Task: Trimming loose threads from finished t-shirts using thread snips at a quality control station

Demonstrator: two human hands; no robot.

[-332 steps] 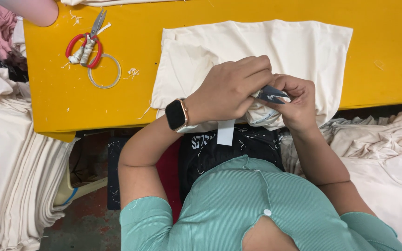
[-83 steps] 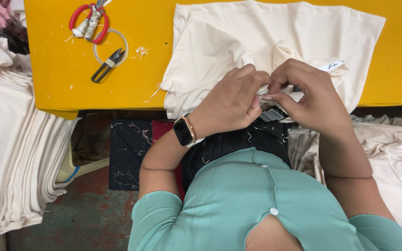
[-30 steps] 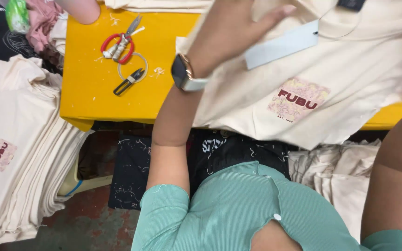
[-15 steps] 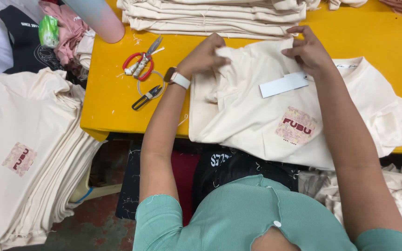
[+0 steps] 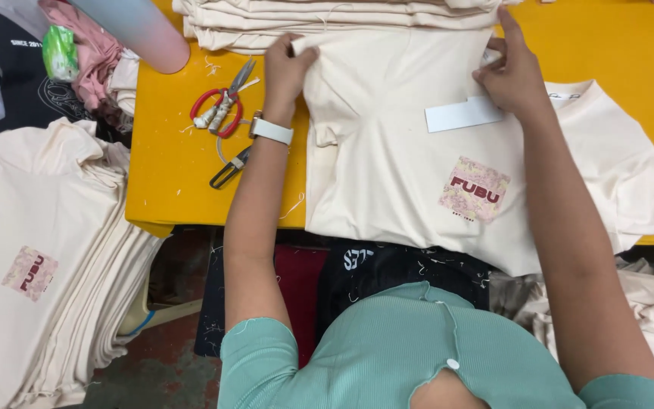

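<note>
A cream shirt (image 5: 387,174) is lying spread on the yellow table (image 5: 168,189), its printed patch facing up and its lower edge hanging over the near side. The left hand (image 5: 288,68), with a white watch (image 5: 270,130) on the wrist, is pinching the shirt's far left corner, fingers curled tight on the cloth. The right hand (image 5: 512,72) is pressing on the shirt's far right part, fingers bent and closed on the fabric, index finger pointing away; whether it is gripping a fold or only pressing cannot be told. A white tag (image 5: 463,115) is lying on the shirt just beside the right hand, touching its heel. A pile (image 5: 342,19) of folded cream shirts is sitting at the table's far edge, touching the spread shirt. Red scissors (image 5: 221,110) are resting left of the left wrist, and a small black clipper (image 5: 228,170) is lying near them, closer to the table's near side. A second stack (image 5: 39,257) of cream shirts is standing off the table to the left. A pale tube (image 5: 138,30) is crossing the upper left corner.
</note>
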